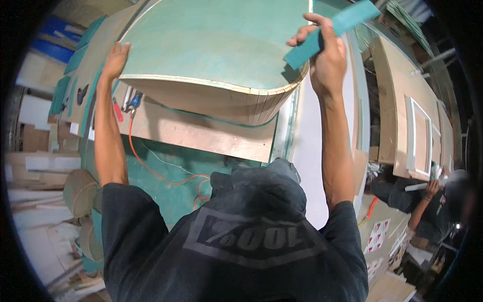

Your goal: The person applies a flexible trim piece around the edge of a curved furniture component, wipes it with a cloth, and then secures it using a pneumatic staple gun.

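Note:
A large curved wooden piece with a green top face and pale layered edge stands in front of me. My left hand rests against its left edge, fingers stretched out along it. In my right hand is a teal strip, pinched between thumb and fingers above the rounded right corner of the piece. Closely spaced dark lines run down the bent side below that corner. Beneath, a bare plywood board lies on a green surface.
A blue air tool with an orange hose and a red-handled tool lie by my left forearm. Stacked boards fill the far left. At right, another person works beside a wooden panel with a white frame.

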